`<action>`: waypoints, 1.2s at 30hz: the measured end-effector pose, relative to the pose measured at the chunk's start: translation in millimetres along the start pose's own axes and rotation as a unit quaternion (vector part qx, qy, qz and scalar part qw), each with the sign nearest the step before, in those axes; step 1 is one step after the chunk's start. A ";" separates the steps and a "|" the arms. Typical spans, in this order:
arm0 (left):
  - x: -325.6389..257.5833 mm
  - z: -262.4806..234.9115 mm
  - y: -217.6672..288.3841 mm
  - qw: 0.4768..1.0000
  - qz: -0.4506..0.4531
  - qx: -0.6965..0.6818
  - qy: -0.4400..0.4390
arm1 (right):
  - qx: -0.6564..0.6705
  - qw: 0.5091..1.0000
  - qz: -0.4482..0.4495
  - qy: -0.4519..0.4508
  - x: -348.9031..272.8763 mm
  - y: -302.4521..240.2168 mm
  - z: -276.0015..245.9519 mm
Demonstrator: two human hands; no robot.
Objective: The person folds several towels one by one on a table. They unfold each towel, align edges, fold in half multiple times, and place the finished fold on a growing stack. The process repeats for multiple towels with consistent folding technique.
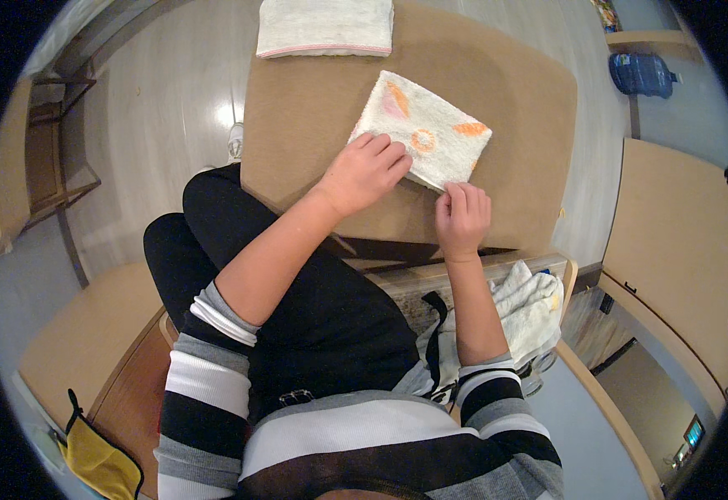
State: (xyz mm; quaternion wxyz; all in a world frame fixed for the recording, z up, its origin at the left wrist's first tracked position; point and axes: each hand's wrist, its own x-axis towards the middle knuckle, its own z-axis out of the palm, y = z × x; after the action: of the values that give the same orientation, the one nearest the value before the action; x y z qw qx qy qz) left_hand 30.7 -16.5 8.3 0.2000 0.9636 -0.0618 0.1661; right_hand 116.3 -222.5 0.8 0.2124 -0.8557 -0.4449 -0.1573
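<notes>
A small white terry towel (449,154) with orange and pink patches lies folded on the brown tabletop (314,108), turned at an angle to me. My left hand (370,169) grips its near left edge, fingers curled over the cloth. At the near right corner, my right hand (465,215) pinches the edge between thumb and fingers. Both fingertips are partly hidden by the knuckles. Farther off, at the table's far edge, rests another folded white towel (325,29) with a pink line along its border.
Crumpled pale towels (530,304) lie beside my right forearm. To the left stands a wooden chair (51,158); a yellow cloth with black edging (101,462) hangs at lower left. A blue water bottle (640,75) lies at far right, beyond a light wooden cabinet (672,242).
</notes>
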 end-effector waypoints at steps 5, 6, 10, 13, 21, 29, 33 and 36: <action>-4.6 -2.1 -7.0 0.999 -0.019 0.006 0.029 | 0.017 1.000 0.018 0.000 -1.9 -0.2 -2.5; -4.9 -2.5 -7.4 0.999 -0.022 0.009 0.023 | 0.024 1.000 0.018 -0.003 -1.6 -1.0 -3.9; -4.4 -4.0 -5.6 0.999 -0.025 -0.001 0.024 | 0.061 0.998 0.019 -0.010 5.3 -5.3 -11.7; -4.5 -5.0 -3.7 0.998 -0.039 -0.024 0.041 | 0.093 0.995 0.018 0.005 16.9 -11.2 -9.5; 1.3 -11.5 -12.3 0.988 -0.145 -0.049 0.028 | 0.119 0.991 0.036 -0.040 42.2 -35.7 12.6; 12.3 -13.5 -18.2 0.996 -0.088 -0.021 0.005 | 0.126 0.989 0.046 -0.064 48.2 -38.3 8.3; 6.8 -8.2 -19.4 0.987 -0.156 -0.018 0.041 | 0.117 0.992 0.026 -0.029 47.2 -36.8 13.1; 3.4 -9.5 -21.3 0.991 -0.123 -0.010 0.052 | 0.122 0.992 0.002 -0.007 46.4 -39.9 20.1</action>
State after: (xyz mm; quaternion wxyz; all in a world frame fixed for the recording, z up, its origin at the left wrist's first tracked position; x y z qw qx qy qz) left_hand 35.0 6.6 9.9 0.2310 0.9521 0.0663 0.1891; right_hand 110.5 -159.7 13.7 0.3128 -0.8253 -0.4604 -0.0951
